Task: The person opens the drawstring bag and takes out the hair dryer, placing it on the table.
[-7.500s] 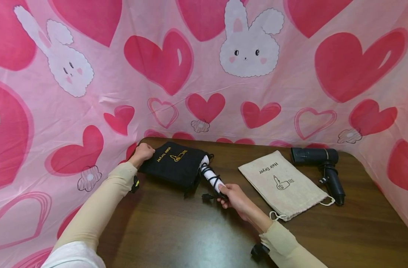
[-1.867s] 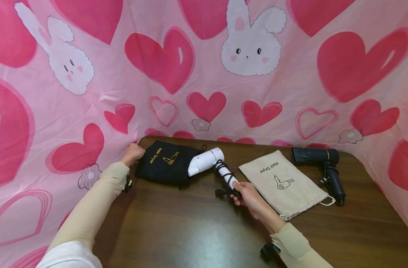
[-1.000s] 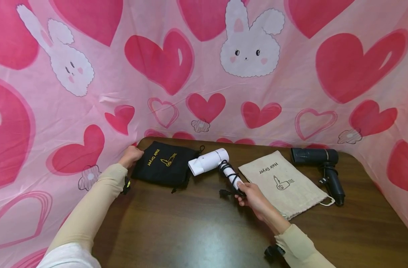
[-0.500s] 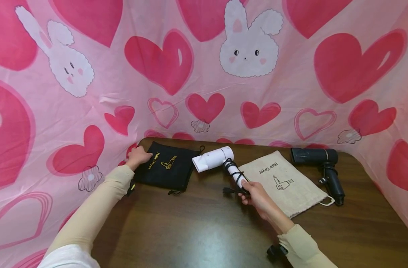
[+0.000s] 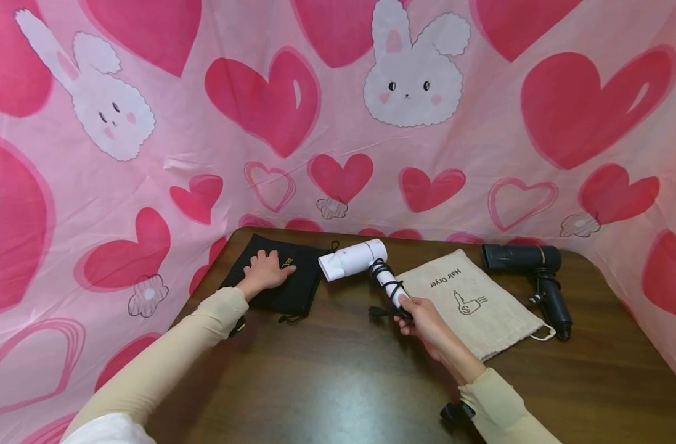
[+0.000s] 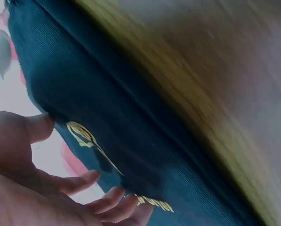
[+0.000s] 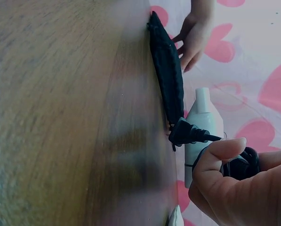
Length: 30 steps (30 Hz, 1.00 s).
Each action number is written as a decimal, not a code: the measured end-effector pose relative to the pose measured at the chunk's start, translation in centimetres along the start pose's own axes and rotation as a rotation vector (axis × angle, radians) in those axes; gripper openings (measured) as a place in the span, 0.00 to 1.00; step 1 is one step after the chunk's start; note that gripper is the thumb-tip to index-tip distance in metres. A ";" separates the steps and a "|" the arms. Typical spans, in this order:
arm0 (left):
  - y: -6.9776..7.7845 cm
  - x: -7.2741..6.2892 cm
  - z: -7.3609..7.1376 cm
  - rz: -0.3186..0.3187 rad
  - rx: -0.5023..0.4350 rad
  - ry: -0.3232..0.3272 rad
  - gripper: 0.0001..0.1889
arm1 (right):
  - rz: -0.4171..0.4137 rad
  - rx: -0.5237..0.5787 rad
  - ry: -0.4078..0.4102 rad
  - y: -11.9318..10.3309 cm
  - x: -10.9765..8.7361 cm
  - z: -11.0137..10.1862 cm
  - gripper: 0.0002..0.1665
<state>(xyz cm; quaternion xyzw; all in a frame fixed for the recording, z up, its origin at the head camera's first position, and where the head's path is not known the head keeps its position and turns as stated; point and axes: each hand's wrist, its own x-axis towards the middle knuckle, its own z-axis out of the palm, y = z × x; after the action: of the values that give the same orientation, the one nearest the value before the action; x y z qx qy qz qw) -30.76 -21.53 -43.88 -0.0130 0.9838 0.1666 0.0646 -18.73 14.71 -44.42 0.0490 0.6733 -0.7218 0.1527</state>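
My right hand (image 5: 426, 324) grips the handle of a white hair dryer (image 5: 353, 259), whose black cord is wound round the handle. Its black plug (image 7: 189, 133) hangs by the fingers in the right wrist view. On the table's left side lies a flat black drawstring pouch (image 5: 304, 296) with yellow print. Over that pouch my left hand (image 5: 267, 271) is spread, fingers apart and touching or just above the cloth, covering much of the print. In the left wrist view the fingertips are close to the dark fabric (image 6: 107, 103); firm contact cannot be told.
Right of the white dryer lies a beige drawstring pouch (image 5: 465, 308) printed "Hair Dryer". A black hair dryer (image 5: 523, 259) rests beyond it, at the far right. Pink cloth (image 5: 338, 129) with hearts and rabbits hangs along the back and sides of the brown table (image 5: 315, 382).
The white dryer has come out of the black pouch and moved right with my right hand. My left hand has let go of the pouch's far left corner and spread over its middle.
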 end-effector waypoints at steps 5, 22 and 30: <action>0.8 -0.7 0.2 -0.004 0.023 -0.040 0.45 | 0.017 -0.002 0.025 -0.2 0.0 0.3 0.20; 1.7 -1.6 1.0 -0.069 0.059 -0.075 0.48 | 0.018 0.024 0.025 -0.2 0.2 0.7 0.21; 1.5 -1.4 1.7 -0.073 0.071 -0.071 0.48 | 0.013 0.027 0.031 -0.2 0.3 0.8 0.21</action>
<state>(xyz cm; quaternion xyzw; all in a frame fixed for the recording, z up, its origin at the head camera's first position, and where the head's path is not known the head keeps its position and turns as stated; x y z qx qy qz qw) -29.22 -19.58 -44.77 -0.0406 0.9851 0.1293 0.1059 -18.95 13.89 -44.28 0.0664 0.6655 -0.7290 0.1461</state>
